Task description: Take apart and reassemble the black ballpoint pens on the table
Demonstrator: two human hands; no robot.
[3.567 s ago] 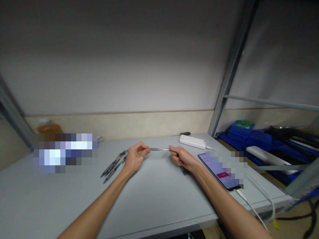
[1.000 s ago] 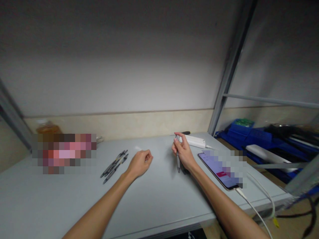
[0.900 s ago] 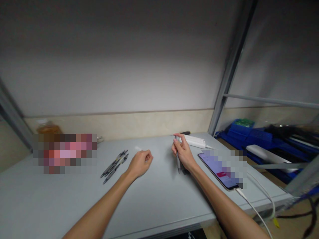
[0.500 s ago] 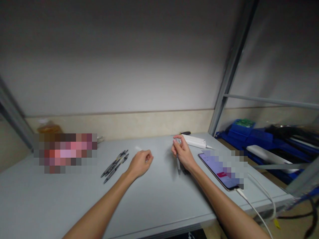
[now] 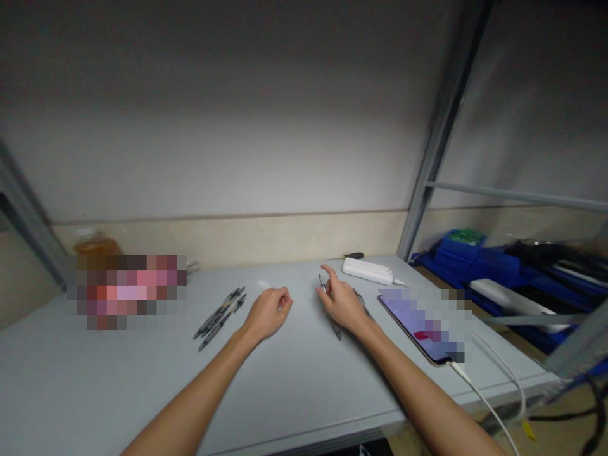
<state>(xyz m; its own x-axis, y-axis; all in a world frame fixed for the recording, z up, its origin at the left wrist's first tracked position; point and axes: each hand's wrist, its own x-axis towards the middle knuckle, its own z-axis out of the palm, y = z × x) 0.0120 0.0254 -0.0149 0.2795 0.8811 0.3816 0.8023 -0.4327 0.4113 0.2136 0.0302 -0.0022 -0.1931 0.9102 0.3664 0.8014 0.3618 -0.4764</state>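
My right hand lies low over the grey table with a grey pen under its fingers. The pen slants, its top end showing past the fingertips and its tip poking out near the wrist. The index finger is lifted. Another dark pen lies just right of that hand. My left hand rests on the table as a loose fist with nothing visible in it. Several dark pens lie in a bundle to its left.
A phone with a lit screen lies right of my right hand, and a white cable runs off the table edge. A white power bank and a black-handled tool sit by the wall. Blue bins stand on the right.
My right hand has come down from holding the pen upright and has moved slightly left, so the pen is now slanted near the table. My left hand has stayed still.
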